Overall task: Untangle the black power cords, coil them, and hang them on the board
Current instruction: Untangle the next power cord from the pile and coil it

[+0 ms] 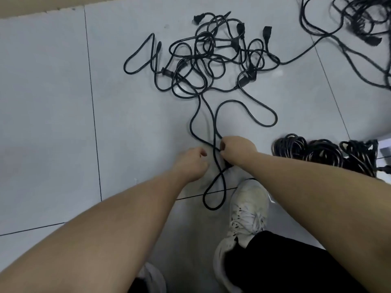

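Note:
A tangle of black power cords [211,58] lies on the grey tiled floor ahead of me, several plugs sticking out of it. Two strands run from the tangle toward me and cross under my hands. My right hand [237,150] grips these strands where they cross, fingers curled round them. Below it a loop of the cord [213,197] hangs down to the floor beside my shoe. My left hand [191,163] is curled into a fist just left of the cord; I see no cord in it.
Several coiled black cords [323,153] lie in a row at the right. Another loose tangle [359,20] sits at the top right, one strand joining the main pile. My white shoe [247,210] stands under the loop. A wall edge runs along the top left.

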